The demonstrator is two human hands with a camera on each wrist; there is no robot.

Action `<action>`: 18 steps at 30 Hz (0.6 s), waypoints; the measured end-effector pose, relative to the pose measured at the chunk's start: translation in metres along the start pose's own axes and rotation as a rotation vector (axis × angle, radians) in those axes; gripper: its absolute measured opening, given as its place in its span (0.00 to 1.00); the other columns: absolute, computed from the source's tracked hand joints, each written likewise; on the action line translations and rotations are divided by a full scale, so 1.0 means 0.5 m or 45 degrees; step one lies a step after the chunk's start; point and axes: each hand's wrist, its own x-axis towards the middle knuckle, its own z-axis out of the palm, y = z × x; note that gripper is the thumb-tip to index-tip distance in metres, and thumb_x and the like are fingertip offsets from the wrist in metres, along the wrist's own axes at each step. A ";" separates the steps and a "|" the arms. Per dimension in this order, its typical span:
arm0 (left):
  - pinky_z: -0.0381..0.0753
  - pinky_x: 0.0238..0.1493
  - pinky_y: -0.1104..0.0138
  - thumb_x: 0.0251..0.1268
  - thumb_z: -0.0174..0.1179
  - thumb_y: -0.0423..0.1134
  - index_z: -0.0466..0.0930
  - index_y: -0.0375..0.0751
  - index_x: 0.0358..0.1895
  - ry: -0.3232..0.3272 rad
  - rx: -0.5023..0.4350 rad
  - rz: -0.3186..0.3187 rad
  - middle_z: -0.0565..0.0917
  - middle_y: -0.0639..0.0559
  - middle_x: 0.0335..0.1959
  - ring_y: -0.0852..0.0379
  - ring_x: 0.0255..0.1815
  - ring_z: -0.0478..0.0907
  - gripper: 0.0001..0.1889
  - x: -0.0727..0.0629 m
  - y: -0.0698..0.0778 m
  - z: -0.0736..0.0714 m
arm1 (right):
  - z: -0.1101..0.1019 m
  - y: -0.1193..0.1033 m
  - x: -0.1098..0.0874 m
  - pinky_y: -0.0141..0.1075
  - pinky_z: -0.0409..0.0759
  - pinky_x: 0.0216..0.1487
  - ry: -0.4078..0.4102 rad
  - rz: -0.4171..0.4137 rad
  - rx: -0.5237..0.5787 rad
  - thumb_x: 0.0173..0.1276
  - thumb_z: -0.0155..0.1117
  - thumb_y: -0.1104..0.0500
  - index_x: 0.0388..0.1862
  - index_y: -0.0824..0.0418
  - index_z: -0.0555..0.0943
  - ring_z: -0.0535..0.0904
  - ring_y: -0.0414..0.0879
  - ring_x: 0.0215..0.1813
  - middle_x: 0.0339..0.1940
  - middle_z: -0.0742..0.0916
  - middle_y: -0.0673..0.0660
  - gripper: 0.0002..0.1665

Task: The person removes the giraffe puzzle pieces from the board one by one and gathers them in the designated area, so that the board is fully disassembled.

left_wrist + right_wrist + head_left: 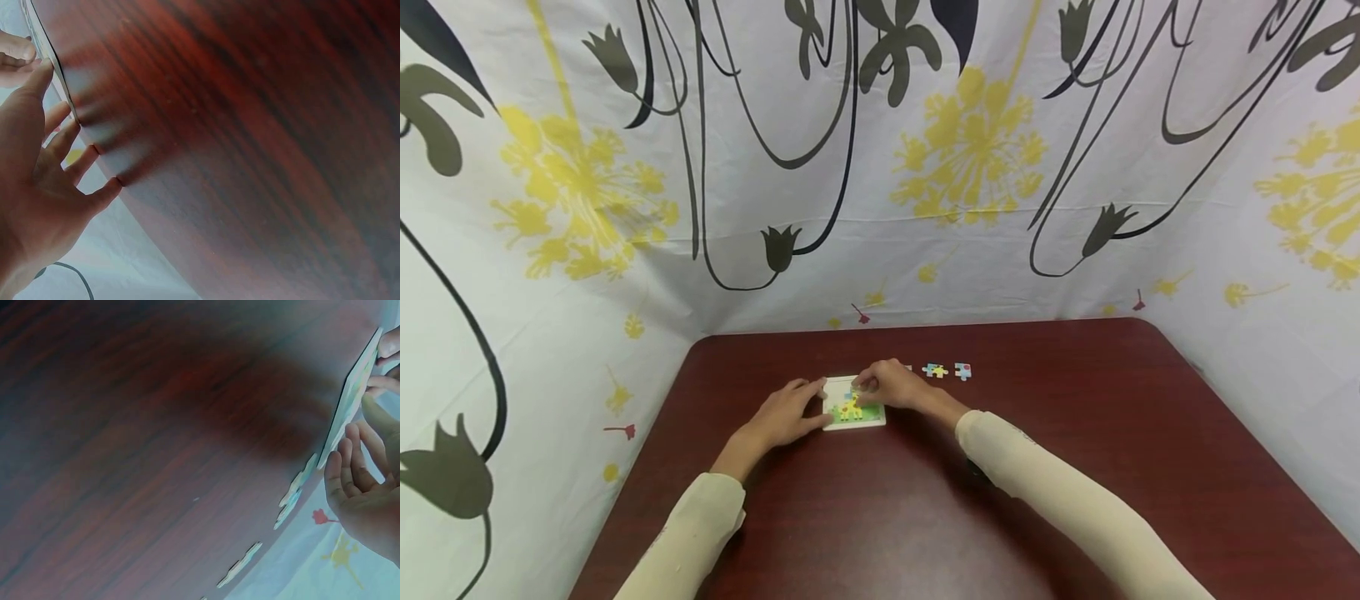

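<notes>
A small jigsaw puzzle in a white-rimmed tray point(855, 427) lies flat on the table, showing a yellow figure over green. My left hand point(782, 414) is at its left side, thumb and forefinger touching the edge; the other fingers point(82, 165) spread with their tips on the table. Over the tray's upper right part is my right hand point(895, 385), its thumb and forefinger bent down toward the puzzle. I cannot tell whether a piece is between those fingertips. The hand point(369, 494) itself covers part of the picture.
To the right of the tray, loose puzzle pieces lie in a row: a blue-and-yellow one point(936, 370), a blue one with red point(963, 372), and one partly hidden behind the right hand. The dark red table point(1000, 517) ends at a flower-patterned cloth point(880, 287) behind.
</notes>
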 end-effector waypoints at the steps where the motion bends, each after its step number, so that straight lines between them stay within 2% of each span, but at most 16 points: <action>1: 0.71 0.68 0.42 0.73 0.64 0.57 0.67 0.43 0.79 0.002 0.001 0.003 0.79 0.52 0.65 0.41 0.75 0.68 0.38 0.000 0.001 0.000 | 0.002 -0.001 0.004 0.33 0.85 0.47 -0.007 0.005 -0.017 0.65 0.79 0.58 0.53 0.62 0.89 0.88 0.45 0.45 0.46 0.92 0.55 0.19; 9: 0.72 0.67 0.42 0.73 0.65 0.56 0.65 0.42 0.79 0.004 -0.004 0.006 0.80 0.53 0.64 0.41 0.74 0.69 0.38 -0.001 0.007 -0.001 | 0.002 -0.005 0.010 0.38 0.84 0.51 -0.106 0.079 -0.053 0.66 0.78 0.58 0.56 0.60 0.89 0.86 0.48 0.48 0.48 0.90 0.55 0.20; 18: 0.72 0.66 0.40 0.73 0.65 0.54 0.66 0.41 0.79 0.024 -0.001 0.032 0.81 0.52 0.63 0.40 0.73 0.69 0.38 -0.005 0.007 -0.003 | 0.008 0.000 0.012 0.41 0.84 0.52 -0.096 0.089 0.035 0.65 0.79 0.61 0.54 0.60 0.84 0.86 0.52 0.51 0.48 0.88 0.58 0.20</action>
